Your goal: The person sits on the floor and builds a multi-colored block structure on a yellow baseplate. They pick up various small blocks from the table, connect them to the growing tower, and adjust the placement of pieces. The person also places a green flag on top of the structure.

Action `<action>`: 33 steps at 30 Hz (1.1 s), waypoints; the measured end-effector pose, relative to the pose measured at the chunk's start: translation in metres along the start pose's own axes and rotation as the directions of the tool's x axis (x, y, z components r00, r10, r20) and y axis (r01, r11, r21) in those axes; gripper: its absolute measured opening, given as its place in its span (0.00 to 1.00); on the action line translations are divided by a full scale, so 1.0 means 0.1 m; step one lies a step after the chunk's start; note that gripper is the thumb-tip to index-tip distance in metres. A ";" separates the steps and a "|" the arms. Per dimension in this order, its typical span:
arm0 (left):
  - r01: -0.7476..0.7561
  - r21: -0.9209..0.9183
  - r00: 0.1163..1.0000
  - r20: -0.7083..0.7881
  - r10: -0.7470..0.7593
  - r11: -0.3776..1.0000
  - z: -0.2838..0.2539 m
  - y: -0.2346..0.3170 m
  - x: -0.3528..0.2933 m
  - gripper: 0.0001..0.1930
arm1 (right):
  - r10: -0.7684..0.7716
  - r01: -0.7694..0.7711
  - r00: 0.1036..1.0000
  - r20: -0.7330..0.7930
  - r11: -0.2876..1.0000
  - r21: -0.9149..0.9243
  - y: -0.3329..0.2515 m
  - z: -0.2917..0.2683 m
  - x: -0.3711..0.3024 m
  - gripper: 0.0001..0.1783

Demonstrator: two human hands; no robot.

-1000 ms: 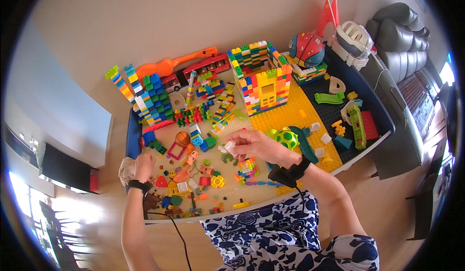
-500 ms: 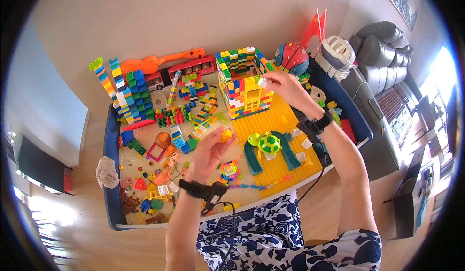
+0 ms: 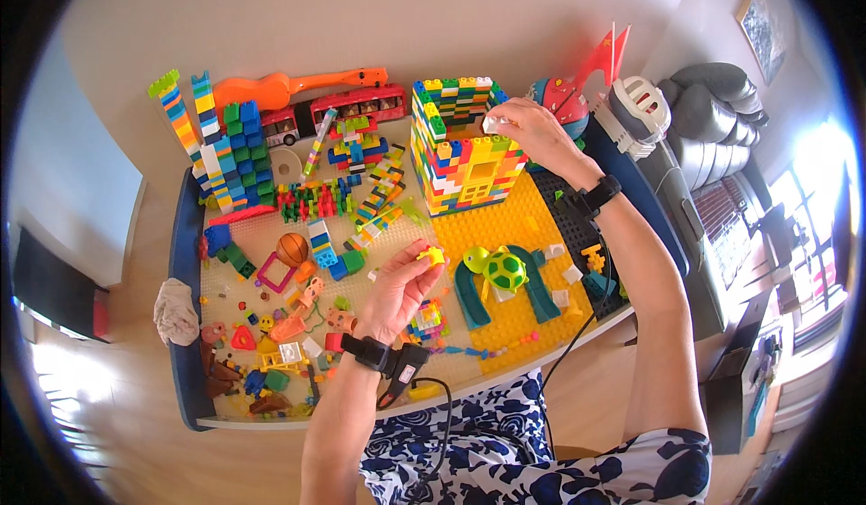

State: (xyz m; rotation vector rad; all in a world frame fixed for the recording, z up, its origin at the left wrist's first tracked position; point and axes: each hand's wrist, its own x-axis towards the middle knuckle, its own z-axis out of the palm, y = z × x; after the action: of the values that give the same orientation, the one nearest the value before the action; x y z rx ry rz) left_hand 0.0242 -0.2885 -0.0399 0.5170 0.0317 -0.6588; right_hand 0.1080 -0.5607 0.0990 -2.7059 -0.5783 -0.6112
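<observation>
Beside the right wall of a tall, open-topped house of coloured toy bricks (image 3: 442, 176), my right hand (image 3: 544, 140) pinches a white toy brick (image 3: 492, 124) by the top of that wall. Whether the brick touches the wall I cannot tell. A small yellow toy brick (image 3: 434, 256) is held between the thumb and fingers of my left hand (image 3: 397, 293), above the table in front of the house. Just right of that hand lies a green toy turtle (image 3: 503, 270), on a teal curved piece (image 3: 538, 293) upon a yellow studded baseplate (image 3: 514, 325).
Brick towers (image 3: 223, 176) rise at the left, near an orange toy guitar (image 3: 293, 85) and a red toy bus (image 3: 361, 104). Small toys and a basketball (image 3: 291, 249) cover the left side. White bricks (image 3: 572, 274) lie right of the turtle. Cables hang from both wrist straps.
My right hand has moved from the front right corner toward the right wall's top with the white brick. My left fingers have closed further around the yellow brick. The view has shifted slightly.
</observation>
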 end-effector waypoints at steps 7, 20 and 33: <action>-0.017 0.025 1.000 -0.024 0.018 1.000 -0.04 -0.03 0.00 0.15 | -0.003 0.002 0.996 0.089 1.000 0.006 -0.11 -0.03 0.07 0.09; -0.004 0.036 1.000 -0.027 0.005 0.999 -0.04 -0.05 0.02 0.16 | 0.010 -0.013 0.988 0.153 1.000 0.018 -0.08 -0.01 0.06 0.11; 0.000 0.027 1.000 -0.021 0.000 1.000 -0.04 -0.05 0.02 0.15 | -0.056 0.053 0.994 0.095 0.998 0.033 -0.09 0.09 0.09 0.12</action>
State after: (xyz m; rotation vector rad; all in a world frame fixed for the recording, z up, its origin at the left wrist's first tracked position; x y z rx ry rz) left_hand 0.0231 -0.2908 -0.0459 0.5503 0.0427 -0.6546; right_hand 0.1149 -0.5470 0.0975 -2.7103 -0.6826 -0.4843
